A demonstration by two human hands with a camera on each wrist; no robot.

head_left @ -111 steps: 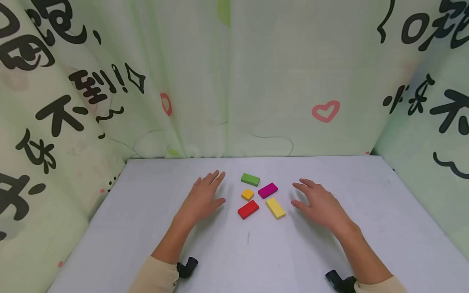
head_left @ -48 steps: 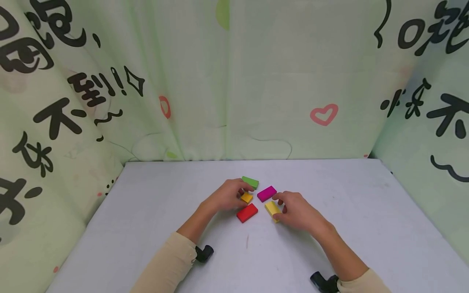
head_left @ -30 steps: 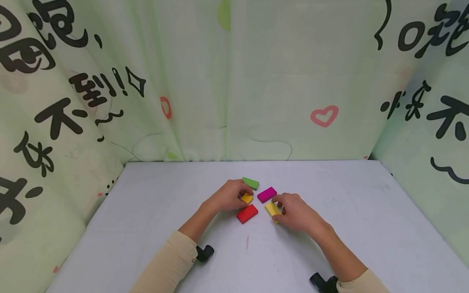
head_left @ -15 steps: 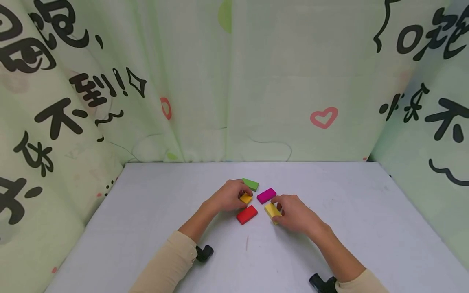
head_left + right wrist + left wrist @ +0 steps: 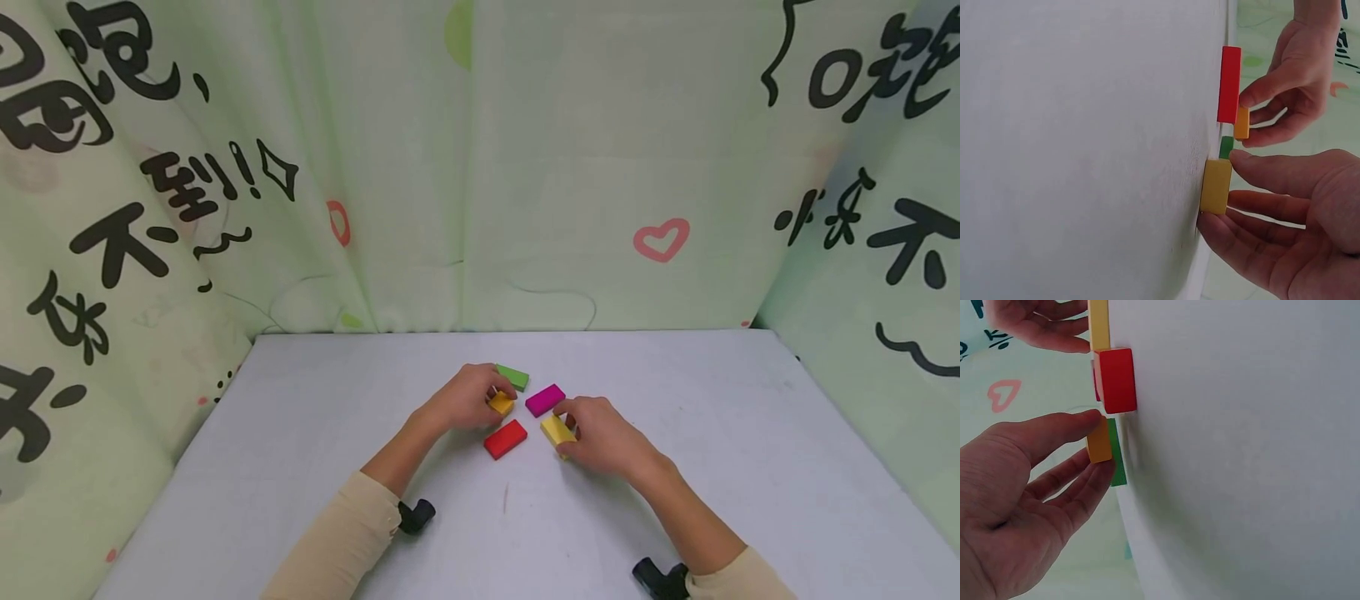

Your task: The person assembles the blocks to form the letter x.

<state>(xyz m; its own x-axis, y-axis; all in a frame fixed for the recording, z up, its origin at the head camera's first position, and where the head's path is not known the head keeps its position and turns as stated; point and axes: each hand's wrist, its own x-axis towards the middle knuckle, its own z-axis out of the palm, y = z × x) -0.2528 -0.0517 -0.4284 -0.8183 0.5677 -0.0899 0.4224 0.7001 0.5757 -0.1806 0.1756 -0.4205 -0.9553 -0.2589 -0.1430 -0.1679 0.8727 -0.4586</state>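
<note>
My left hand [image 5: 468, 398] pinches a small orange block [image 5: 501, 404] between thumb and fingertips. The left wrist view shows the thumb on one end of the orange block [image 5: 1099, 442] and fingers at the other. A yellow block [image 5: 557, 431] is held lengthwise by my right hand [image 5: 603, 437]; in the right wrist view, the thumb touches one end of this yellow block [image 5: 1215, 187] and a finger the opposite end. Nearby on the table lie a red block [image 5: 506, 439], a magenta block [image 5: 545, 400] and a green block [image 5: 513, 377], partly covered by the left hand.
The white table [image 5: 300, 433] runs back to a pale green curtain [image 5: 555, 167] with black lettering and hearts, which also hangs at both sides. Black wrist cameras [image 5: 416, 517] sit at the sleeve cuffs.
Both hands came inward from open poses at either side and took hold of the orange and yellow blocks. Over the last half second, the left hand and orange block shifted slightly away from the red block.
</note>
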